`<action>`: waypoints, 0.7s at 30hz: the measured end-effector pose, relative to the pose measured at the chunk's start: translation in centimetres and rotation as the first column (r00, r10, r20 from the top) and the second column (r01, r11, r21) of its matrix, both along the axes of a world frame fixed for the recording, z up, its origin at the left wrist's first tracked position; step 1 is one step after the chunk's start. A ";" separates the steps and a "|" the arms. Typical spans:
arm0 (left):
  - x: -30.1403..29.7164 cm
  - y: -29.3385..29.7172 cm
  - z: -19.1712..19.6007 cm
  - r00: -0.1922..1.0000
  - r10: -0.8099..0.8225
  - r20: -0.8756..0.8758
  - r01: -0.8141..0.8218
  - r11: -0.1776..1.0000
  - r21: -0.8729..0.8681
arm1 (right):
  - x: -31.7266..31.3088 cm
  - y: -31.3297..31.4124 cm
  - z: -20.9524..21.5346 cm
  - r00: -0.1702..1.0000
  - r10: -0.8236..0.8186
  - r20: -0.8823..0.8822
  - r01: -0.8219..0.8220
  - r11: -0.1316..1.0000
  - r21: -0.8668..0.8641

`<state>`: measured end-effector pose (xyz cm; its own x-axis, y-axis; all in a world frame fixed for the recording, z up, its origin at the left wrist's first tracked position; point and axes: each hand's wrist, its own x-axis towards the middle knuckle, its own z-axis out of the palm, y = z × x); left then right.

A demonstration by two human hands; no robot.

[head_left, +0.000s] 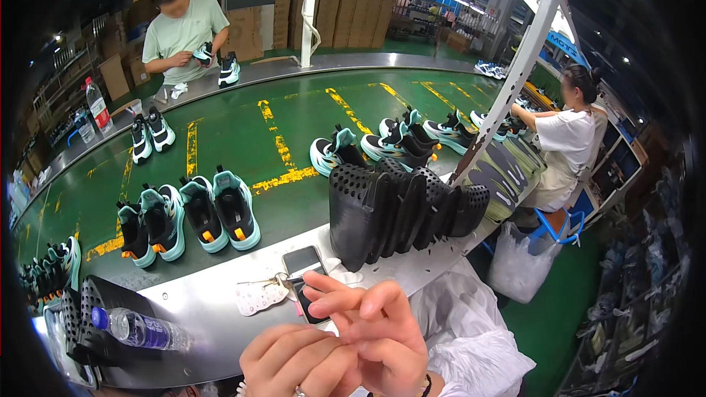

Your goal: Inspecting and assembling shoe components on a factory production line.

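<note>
Low in the middle, my two hands meet above the near edge of the metal ledge. My left hand [300, 362] has its fingers curled together and pressed against the other hand; what they grip, if anything, is hidden. Several fingers of my right hand [384, 327] are bent and spread apart, with nothing visible in them. Just beyond lie a phone [302, 259], a dark flat object [312, 305] partly covered by my fingers, and keys with a pale patterned pouch [261, 296]. Black perforated shoe-shaped pieces [360, 209] stand in a row behind my hands.
A green conveyor [228, 132] with yellow marks carries black-and-turquoise sneakers [235, 209]. A water bottle [140, 328] lies at left on the metal ledge [198, 298]. White cloth [471, 323] hangs at right near a blue-framed stool [555, 224]. One person handles a shoe across the belt; another sits at right.
</note>
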<state>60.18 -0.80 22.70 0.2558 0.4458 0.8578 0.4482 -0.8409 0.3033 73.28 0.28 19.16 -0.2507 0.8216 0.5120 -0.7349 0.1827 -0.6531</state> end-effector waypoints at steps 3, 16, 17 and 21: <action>0.1 0.3 0.0 0.996 -0.037 0.081 0.043 0.997 -0.063 | 0.0 0.1 0.0 0.992 0.086 -0.095 -0.094 0.992 -0.078; 1.1 0.6 0.2 0.998 0.020 -0.060 -0.020 1.000 0.006 | -1.3 -0.2 0.9 0.942 -0.315 -0.119 0.298 0.944 -0.138; 1.1 0.6 0.2 0.998 0.018 -0.059 -0.018 1.000 0.008 | -0.6 0.0 0.5 0.941 -0.316 -0.118 0.300 0.944 -0.136; 1.1 0.7 0.3 0.987 0.041 -0.157 -0.034 0.998 0.051 | 1.0 0.7 -0.7 0.992 -0.120 0.042 0.117 0.991 0.064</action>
